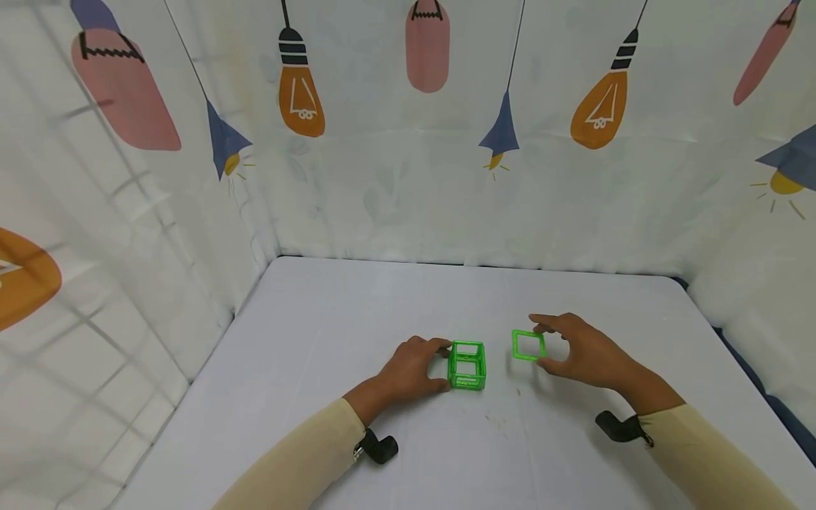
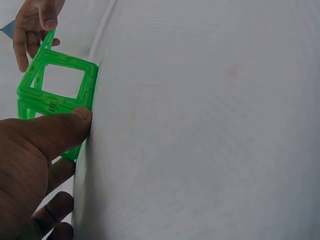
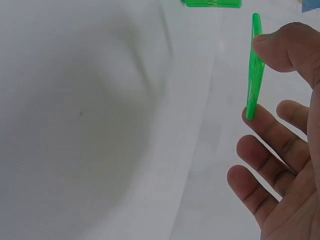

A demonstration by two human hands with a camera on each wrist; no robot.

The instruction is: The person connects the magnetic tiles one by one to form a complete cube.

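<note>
A cube frame (image 1: pixel 467 383) of green square magnetic tiles stands on the white table. My left hand (image 1: pixel 413 370) grips its left side between thumb and fingers; in the left wrist view the thumb (image 2: pixel 75 125) lies against the green frame (image 2: pixel 92 82). To the right, my right hand (image 1: pixel 583 354) pinches a single green square tile (image 1: pixel 514 346) by its edge, held above the table and apart from the cube. The right wrist view shows that tile (image 3: pixel 256 75) edge-on between thumb and a fingertip, the other fingers spread. Part of the cube (image 3: pixel 212 3) shows at that view's top.
The white table (image 1: pixel 357 297) reaches back to a pale curtain (image 1: pixel 382 191) printed with lamps and bulbs. More curtain hangs at the left and right sides. A black wrist camera (image 1: pixel 380 448) sits at the left cuff, another camera (image 1: pixel 618 427) at the right.
</note>
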